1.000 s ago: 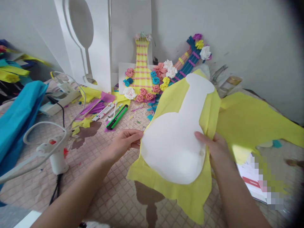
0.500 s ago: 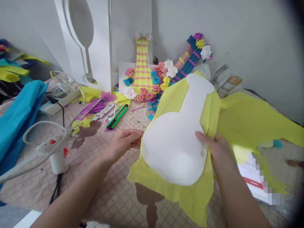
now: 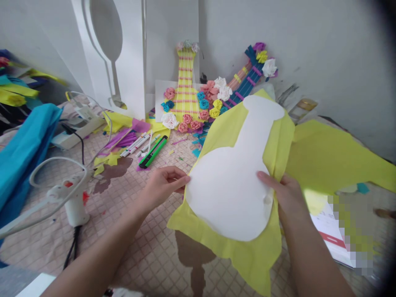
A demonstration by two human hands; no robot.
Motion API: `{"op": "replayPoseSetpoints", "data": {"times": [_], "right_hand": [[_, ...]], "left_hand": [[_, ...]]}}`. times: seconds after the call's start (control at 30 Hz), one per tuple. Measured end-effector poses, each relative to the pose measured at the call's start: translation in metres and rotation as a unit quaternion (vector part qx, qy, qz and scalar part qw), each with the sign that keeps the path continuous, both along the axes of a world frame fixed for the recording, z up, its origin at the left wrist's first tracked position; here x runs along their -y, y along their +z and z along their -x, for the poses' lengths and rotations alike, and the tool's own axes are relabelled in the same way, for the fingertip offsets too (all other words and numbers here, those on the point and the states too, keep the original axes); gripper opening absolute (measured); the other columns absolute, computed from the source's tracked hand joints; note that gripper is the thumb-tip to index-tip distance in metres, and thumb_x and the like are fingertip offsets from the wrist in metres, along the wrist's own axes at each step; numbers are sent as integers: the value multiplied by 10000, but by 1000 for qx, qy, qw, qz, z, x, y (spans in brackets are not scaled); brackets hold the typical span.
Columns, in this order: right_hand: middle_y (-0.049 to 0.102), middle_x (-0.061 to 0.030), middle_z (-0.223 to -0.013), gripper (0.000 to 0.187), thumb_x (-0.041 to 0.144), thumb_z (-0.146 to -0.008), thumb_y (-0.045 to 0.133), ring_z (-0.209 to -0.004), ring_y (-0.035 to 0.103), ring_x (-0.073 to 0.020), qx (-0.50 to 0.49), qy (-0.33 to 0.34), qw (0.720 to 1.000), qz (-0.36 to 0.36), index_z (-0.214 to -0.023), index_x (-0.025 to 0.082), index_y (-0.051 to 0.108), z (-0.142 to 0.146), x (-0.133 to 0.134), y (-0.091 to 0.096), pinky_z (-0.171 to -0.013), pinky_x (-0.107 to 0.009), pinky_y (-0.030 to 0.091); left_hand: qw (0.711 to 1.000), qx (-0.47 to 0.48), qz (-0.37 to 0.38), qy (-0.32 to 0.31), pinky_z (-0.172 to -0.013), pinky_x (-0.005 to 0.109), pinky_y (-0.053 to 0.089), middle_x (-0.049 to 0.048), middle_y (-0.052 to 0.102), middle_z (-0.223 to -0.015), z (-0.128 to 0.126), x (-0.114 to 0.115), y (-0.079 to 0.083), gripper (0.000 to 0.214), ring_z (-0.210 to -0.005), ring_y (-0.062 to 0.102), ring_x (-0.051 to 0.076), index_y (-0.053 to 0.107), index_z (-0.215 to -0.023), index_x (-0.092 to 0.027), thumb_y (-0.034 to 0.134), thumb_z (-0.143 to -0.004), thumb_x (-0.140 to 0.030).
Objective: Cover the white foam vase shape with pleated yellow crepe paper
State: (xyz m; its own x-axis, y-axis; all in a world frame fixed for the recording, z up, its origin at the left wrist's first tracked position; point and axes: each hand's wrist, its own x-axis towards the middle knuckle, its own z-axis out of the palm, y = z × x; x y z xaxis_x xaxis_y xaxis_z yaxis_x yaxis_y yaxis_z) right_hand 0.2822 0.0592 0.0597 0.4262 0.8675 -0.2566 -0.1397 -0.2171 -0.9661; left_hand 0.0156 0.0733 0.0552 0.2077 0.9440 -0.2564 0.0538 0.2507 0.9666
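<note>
A white guitar-shaped cutout (image 3: 229,189) is held up above the table, tilted toward me, with yellow crepe paper (image 3: 221,128) behind it and showing around its outline. My left hand (image 3: 168,183) pinches the left edge of the cutout's body, thumb in front and fingers behind. On the other side, my right hand (image 3: 286,194) grips the right edge, its thumb pressed on the white face and the fingers hidden behind the paper. The lower part of the yellow paper hangs loose below the cutout.
A green utility knife (image 3: 153,152) lies beside several white marker-like sticks (image 3: 135,144). Two flower-trimmed paper guitars, one yellow (image 3: 185,88) and one blue (image 3: 247,84), lean at the wall. A white glue gun (image 3: 72,202), power strip (image 3: 77,132) and more yellow paper (image 3: 334,152) flank the hands.
The cutout and its yellow paper have shifted slightly right. My left thumb now lies over the cutout's edge, and my right hand keeps its grip.
</note>
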Motion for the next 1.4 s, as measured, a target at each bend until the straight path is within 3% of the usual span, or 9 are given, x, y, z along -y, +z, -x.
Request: {"op": "replayPoseSetpoints", "data": {"times": [0.37,0.73,0.9,1.1,1.4], "right_hand": [[697,-8,-755,314,294,-508,807,-607,648,-156,7,7,1000,2,-783,219,675,2,1,0,-513,-198,551],[700,1,-764,313,275,-531,795,-604,648,-152,3,8,1000,10,-811,213,669,5,1,4,-530,-199,554],[699,-4,-760,278,264,-550,782,-601,651,-170,9,5,1000,17,-798,218,665,5,1,5,-519,-223,558],[700,-12,-774,332,292,-512,803,-626,656,-183,-4,10,1000,12,-810,230,668,2,1,-3,-523,-235,561],[698,3,-737,276,288,-547,780,-614,651,-175,26,19,999,28,-791,239,660,7,3,4,-508,-235,549]], "left_hand": [[998,-52,-20,21,-555,225,543,9,657,-631,1,0,-4,237,-579,624,121,599,-666,-136,688,-665,-355],[998,-46,-31,-32,-559,223,521,-4,604,-647,4,-1,-7,214,-589,595,105,574,-724,-132,589,-744,-345],[998,-34,-24,-37,-565,216,515,-5,578,-626,2,-1,-3,223,-588,583,96,541,-661,-132,482,-799,-296],[996,-55,-66,-31,-507,187,489,-28,542,-644,3,-1,-6,227,-566,558,82,525,-736,-147,596,-744,-363],[992,-80,-88,-51,-535,215,480,-16,556,-650,3,-3,-14,210,-578,561,96,525,-744,-152,520,-800,-354]]}}
